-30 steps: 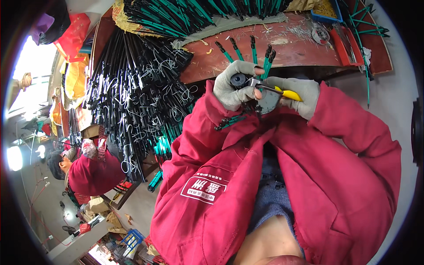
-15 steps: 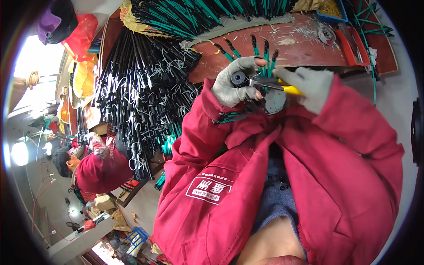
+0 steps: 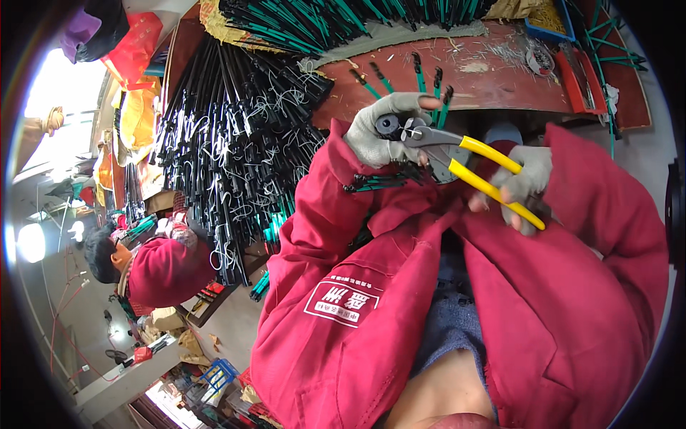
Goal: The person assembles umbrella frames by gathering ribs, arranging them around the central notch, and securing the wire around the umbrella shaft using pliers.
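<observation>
My left hand (image 3: 377,136), in a grey glove with bare fingertips, is closed around what looks like an umbrella frame (image 3: 388,126). The frame shows a round dark end with a small hole, and green ribs (image 3: 441,114) with black tips spread out past my fingers. In my right hand (image 3: 527,179), also gloved, are pliers with yellow handles (image 3: 493,154), the handles spread apart. The grey pliers' head lies at the frame, just beside my left fingers, by a thin white wire. A pale round disc (image 3: 444,168), partly hidden, sits beneath the pliers.
A large heap of black shafts with white wire loops (image 3: 229,143) lies to the left. Green ribs (image 3: 300,32) are stacked at the far side. Wire bits litter the red-brown table (image 3: 471,71). At right stand a red tray (image 3: 579,79) and a blue box (image 3: 550,21). A co-worker (image 3: 168,268) sits left.
My right hand has moved down and back toward my body, and the pliers' handles have spread. The pliers' head stays by the frame in my left hand, which has hardly moved.
</observation>
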{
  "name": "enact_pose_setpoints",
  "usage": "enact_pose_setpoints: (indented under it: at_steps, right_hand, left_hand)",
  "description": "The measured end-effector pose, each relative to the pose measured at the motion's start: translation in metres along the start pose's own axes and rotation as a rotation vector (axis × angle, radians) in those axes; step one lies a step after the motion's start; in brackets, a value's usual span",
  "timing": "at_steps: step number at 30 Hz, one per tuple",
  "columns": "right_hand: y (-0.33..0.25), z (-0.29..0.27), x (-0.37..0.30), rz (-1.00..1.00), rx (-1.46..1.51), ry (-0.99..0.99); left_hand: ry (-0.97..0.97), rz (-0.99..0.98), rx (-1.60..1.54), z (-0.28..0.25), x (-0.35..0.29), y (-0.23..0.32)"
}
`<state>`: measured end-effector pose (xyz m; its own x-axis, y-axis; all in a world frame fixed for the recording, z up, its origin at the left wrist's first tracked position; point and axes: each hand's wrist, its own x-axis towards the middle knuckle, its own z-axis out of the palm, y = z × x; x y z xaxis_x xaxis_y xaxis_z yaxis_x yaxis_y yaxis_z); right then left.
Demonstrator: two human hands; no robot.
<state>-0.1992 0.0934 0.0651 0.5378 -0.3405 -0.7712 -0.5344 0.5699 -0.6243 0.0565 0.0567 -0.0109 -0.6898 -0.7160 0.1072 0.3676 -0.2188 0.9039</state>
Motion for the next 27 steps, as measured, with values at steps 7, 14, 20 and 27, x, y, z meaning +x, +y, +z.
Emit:
enact_pose_setpoints:
  at_steps: [7, 14, 20, 27]
  right_hand:
    - [-0.022, 0.013, -0.015, -0.339, -1.065, 0.616]
    - [-0.015, 0.000, -0.013, -0.386, -0.807, 0.504]
    - [0.001, 0.013, 0.000, -0.539, -1.154, 0.771]
    - [0.009, -0.008, -0.007, -0.525, -0.783, 0.584]
  left_hand:
    - [0.123, 0.012, 0.053, -0.001, -0.005, 0.002]
    - [-0.111, -0.053, -0.053, -0.006, 0.000, 0.008]
    - [-0.020, -0.035, -0.128, -0.003, -0.004, 0.005]
    - [-0.094, -0.135, 0.038, 0.001, 0.013, 0.010]
